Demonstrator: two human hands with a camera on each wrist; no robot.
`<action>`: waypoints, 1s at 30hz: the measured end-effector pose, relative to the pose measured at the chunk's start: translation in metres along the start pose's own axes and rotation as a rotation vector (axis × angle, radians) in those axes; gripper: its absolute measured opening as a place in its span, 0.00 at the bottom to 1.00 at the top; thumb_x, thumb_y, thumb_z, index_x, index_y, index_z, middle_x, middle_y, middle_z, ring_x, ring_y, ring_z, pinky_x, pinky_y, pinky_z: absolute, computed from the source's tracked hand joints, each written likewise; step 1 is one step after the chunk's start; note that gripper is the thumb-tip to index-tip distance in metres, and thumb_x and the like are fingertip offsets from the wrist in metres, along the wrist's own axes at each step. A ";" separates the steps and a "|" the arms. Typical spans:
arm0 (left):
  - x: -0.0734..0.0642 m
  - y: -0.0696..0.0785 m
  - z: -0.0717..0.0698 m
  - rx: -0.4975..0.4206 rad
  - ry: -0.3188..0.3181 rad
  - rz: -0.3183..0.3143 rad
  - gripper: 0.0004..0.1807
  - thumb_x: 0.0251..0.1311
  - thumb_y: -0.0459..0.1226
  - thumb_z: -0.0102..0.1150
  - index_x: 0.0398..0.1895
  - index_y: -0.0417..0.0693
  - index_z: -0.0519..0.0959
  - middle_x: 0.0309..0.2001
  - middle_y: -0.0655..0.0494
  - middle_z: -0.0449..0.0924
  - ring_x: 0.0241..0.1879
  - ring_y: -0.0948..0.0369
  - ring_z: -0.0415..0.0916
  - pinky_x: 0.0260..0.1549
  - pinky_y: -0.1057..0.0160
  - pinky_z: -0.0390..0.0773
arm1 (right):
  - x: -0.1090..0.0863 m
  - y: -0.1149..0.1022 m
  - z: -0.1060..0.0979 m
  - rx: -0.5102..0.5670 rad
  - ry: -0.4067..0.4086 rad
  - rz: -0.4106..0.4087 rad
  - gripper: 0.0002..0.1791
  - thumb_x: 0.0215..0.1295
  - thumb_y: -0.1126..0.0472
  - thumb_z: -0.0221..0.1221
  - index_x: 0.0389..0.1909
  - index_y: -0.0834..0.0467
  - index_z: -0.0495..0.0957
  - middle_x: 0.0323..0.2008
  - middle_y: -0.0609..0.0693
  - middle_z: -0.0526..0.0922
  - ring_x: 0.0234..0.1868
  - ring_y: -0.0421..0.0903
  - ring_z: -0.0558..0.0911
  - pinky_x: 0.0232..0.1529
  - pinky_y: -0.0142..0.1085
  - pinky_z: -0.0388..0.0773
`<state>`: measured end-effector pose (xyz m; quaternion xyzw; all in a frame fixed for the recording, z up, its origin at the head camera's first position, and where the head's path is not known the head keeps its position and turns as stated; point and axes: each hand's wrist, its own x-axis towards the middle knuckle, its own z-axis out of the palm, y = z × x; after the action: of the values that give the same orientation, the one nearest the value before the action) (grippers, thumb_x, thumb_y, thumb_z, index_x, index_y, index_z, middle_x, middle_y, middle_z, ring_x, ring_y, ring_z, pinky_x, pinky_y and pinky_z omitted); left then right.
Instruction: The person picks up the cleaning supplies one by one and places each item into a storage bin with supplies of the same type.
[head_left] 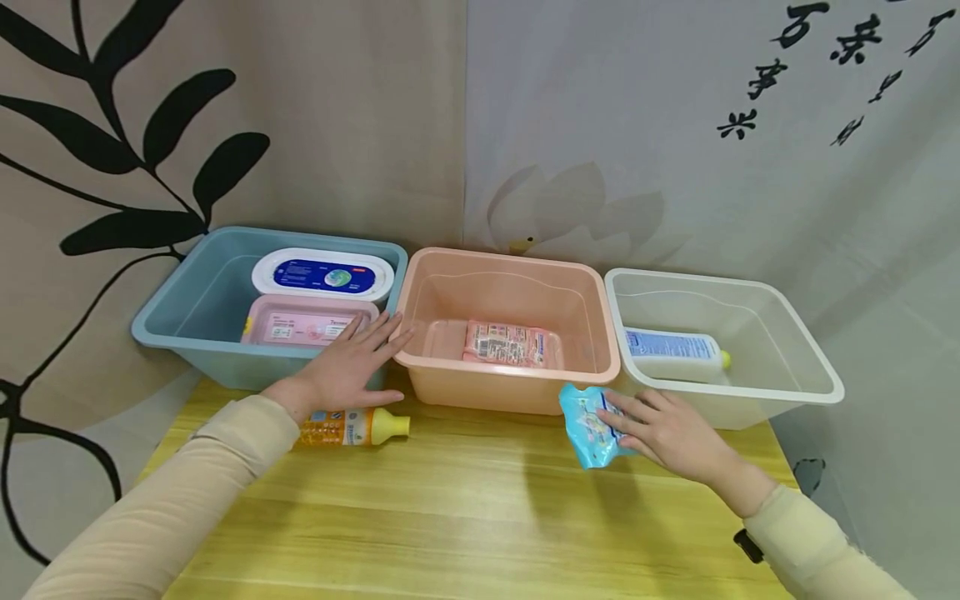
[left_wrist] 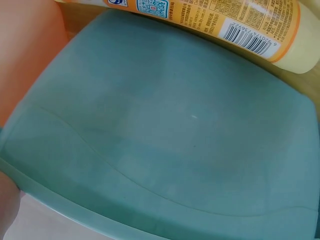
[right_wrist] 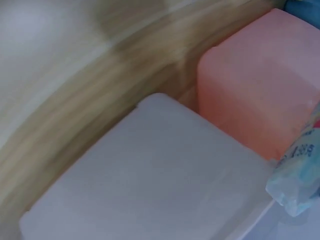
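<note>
My right hand grips a crinkled light-blue plastic packet in front of the gap between the orange bin and the white bin. In the right wrist view the packet shows at the right edge. My left hand spreads its fingers over the front rim of the blue bin; its fingertips overlap a pink box inside. Below this hand, a yellow-capped orange bottle lies on its side on the table, partly hidden by the arm. The left wrist view shows that bottle beside the bin wall.
A white oval box with a blue label sits behind the pink one. A pink wrapped pack lies in the orange bin, and a white bottle in the white bin. The bins line the back of the wooden table, before a curtain.
</note>
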<state>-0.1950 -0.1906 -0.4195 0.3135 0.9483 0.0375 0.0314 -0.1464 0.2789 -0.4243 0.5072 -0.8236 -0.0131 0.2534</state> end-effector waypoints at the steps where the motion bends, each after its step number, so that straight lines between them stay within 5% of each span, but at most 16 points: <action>1: 0.000 0.000 0.000 0.000 -0.001 -0.001 0.50 0.56 0.67 0.45 0.75 0.56 0.40 0.75 0.45 0.36 0.74 0.46 0.35 0.70 0.42 0.35 | 0.003 0.001 -0.001 -0.004 0.004 -0.005 0.31 0.74 0.44 0.30 0.50 0.53 0.82 0.50 0.54 0.82 0.36 0.47 0.74 0.33 0.39 0.72; 15: -0.001 -0.002 0.001 0.007 -0.001 -0.003 0.51 0.56 0.67 0.45 0.75 0.57 0.39 0.76 0.46 0.36 0.74 0.46 0.34 0.70 0.42 0.37 | 0.054 0.013 -0.009 0.015 0.057 -0.036 0.31 0.74 0.44 0.31 0.50 0.53 0.81 0.50 0.55 0.82 0.35 0.48 0.74 0.31 0.38 0.72; 30: 0.000 -0.001 0.003 0.035 0.011 0.000 0.51 0.55 0.68 0.44 0.75 0.57 0.39 0.76 0.46 0.36 0.74 0.46 0.35 0.70 0.42 0.40 | 0.097 0.026 0.000 0.056 -0.010 0.053 0.33 0.73 0.41 0.28 0.54 0.51 0.79 0.55 0.55 0.79 0.36 0.48 0.72 0.31 0.36 0.68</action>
<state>-0.1956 -0.1916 -0.4230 0.3137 0.9490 0.0227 0.0209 -0.2026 0.2095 -0.3776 0.4921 -0.8380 0.0141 0.2353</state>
